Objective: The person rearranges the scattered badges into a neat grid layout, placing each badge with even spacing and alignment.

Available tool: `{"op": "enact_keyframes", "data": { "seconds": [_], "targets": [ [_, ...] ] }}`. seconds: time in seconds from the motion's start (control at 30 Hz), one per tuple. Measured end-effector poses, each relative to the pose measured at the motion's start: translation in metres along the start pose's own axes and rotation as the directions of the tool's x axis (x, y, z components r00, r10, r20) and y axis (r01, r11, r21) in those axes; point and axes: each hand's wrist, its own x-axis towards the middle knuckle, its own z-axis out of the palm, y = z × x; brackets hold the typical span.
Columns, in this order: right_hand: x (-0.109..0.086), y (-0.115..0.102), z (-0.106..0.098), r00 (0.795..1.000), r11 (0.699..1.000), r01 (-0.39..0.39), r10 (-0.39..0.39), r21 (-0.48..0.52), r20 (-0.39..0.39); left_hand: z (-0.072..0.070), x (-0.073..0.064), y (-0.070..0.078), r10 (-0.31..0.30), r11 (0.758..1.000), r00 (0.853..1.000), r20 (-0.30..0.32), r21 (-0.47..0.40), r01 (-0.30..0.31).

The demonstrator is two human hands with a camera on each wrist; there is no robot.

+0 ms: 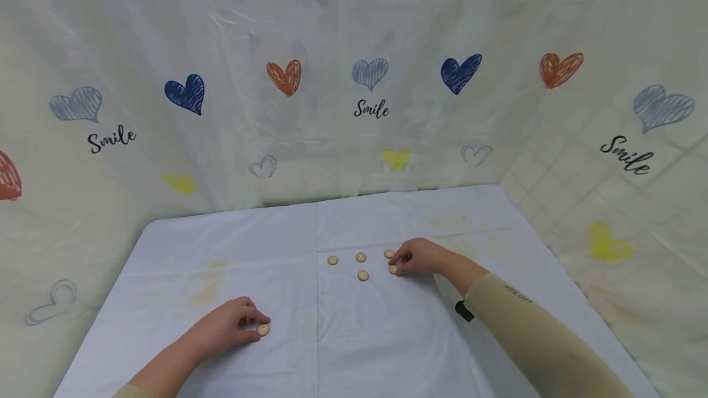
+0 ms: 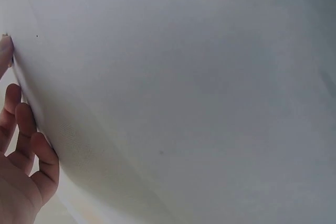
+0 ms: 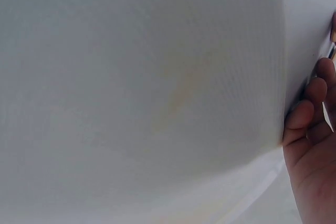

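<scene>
In the head view, my left hand [image 1: 235, 323] pinches a small round wooden disc [image 1: 263, 329] between thumb and finger, low on the table near the front. Further back, my right hand [image 1: 423, 257] has its thumb and finger at another wooden disc [image 1: 393, 269], gripping it by the edge. Just behind that one lies a third disc [image 1: 389, 253], close to the right fingers. The left wrist view catches the left fingers [image 2: 46, 156] at its left edge, resting against the white cloth. Right fingers [image 3: 302, 115] show at the right edge of the right wrist view.
More wooden discs lie left of the right hand: one at the back [image 1: 361, 257], one in front of it [image 1: 362, 275], and one further left [image 1: 332, 260]. A white cloth [image 1: 276, 244] with creases and yellowish stains covers the table. Behind hangs a heart-printed curtain [image 1: 326, 128].
</scene>
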Motion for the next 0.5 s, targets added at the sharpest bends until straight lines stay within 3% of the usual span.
{"op": "enact_keyframes", "data": {
  "seconds": [0.23, 0.5],
  "targets": [
    [-0.0008, -0.0024, -0.0016, 1.000, 1.000, 0.000, 0.000, -0.024, 0.011, 0.0010, 0.0007, 0.0002, 0.030, 0.997, 1.000, 0.000, 0.073, -0.029],
    [-0.0032, -0.0067, -0.0016, 1.000, 1.000, -0.016, 0.016, -0.018, 0.002, -0.0009, 0.0026, 0.0050, 0.109, 0.979, 0.994, -0.011, 0.173, -0.106]
  ]
}}
